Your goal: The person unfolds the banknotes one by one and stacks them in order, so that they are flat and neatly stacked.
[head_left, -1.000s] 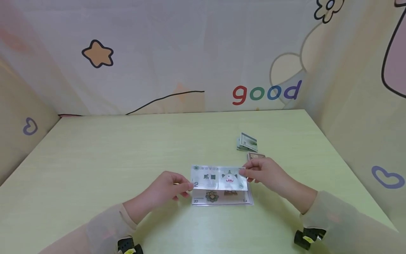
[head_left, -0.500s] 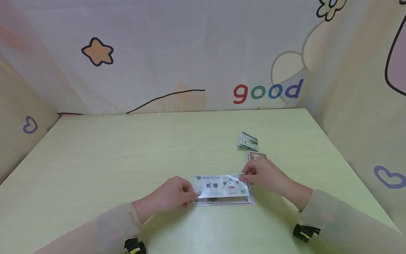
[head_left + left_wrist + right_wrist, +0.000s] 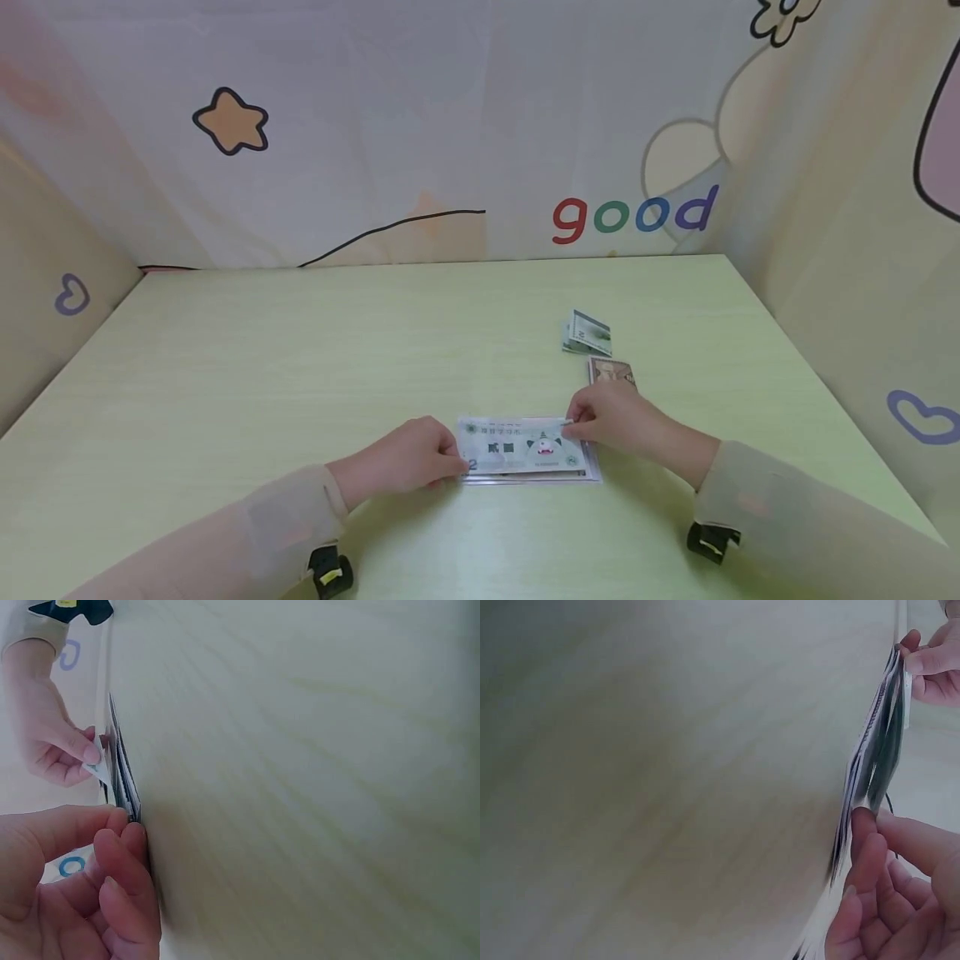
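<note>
A pale green-white play banknote, printed with a 2, lies level over a thin stack of notes near the table's front middle. My left hand pinches its left end between thumb and fingers. At the upper right corner, the thumb and fingers of my right hand pinch the same note. Edge-on in the right wrist view, the layered notes show small gaps between them. The left wrist view has the stack's edge just past my left fingertips. Most of the lower notes are covered.
A folded green note sits behind my right hand. Just in front of it lies a brownish note, partly hidden by that hand. The pale wooden table is bounded by a printed cloth wall behind and at both sides.
Both hands have lowered the 2 note toward me, so it now covers nearly all of the 20 note beneath. More of the brownish note shows beyond my right hand.
</note>
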{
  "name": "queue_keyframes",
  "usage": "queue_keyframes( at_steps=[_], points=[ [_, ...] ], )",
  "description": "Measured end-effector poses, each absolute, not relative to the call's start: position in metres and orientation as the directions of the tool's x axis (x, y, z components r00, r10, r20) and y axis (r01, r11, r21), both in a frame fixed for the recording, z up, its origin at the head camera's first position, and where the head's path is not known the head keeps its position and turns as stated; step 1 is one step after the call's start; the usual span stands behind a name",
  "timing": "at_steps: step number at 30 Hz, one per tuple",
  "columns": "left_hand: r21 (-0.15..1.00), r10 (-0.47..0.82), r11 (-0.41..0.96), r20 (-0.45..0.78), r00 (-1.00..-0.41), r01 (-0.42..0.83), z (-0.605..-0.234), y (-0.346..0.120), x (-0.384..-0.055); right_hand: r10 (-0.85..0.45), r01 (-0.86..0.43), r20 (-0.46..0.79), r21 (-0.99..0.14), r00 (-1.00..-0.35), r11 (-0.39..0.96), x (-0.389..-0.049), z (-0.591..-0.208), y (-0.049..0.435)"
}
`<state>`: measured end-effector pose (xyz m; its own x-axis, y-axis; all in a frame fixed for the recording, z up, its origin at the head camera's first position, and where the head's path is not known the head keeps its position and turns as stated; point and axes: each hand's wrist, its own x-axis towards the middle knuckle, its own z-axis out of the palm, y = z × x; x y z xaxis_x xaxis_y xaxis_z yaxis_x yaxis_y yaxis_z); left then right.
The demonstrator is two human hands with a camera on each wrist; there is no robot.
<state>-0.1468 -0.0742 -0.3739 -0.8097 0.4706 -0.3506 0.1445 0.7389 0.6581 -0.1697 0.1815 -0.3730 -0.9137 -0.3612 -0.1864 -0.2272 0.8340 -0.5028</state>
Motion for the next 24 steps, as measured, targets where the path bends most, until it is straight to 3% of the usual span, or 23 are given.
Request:
queue_keyframes(
  at_steps=[11,16,20,24],
  points=[
    [0.296,0.449,0.885,-0.341,-0.826,0.359,-0.362,-0.060,-0.143,-0.351,-0.200,-0.287,-0.444,-0.891,0.873,-0.171,-0.372,0.174],
    [0.111,0.510,0.860,-0.221,-0.831,0.499,-0.362,-0.054,-0.139,-0.356,-0.218,-0.289,-0.416,-0.889,0.883,-0.170,-0.371,0.172],
    [-0.010,0.637,0.767,-0.114,-0.763,0.642,-0.363,-0.050,-0.135,-0.354,-0.225,-0.301,-0.389,-0.886,0.894,-0.169,-0.370,0.170],
    [-0.076,0.731,0.665,-0.139,-0.668,0.743,-0.362,-0.045,-0.132,-0.342,-0.234,-0.322,-0.330,-0.883,0.914,-0.168,-0.370,0.168]
  ],
)
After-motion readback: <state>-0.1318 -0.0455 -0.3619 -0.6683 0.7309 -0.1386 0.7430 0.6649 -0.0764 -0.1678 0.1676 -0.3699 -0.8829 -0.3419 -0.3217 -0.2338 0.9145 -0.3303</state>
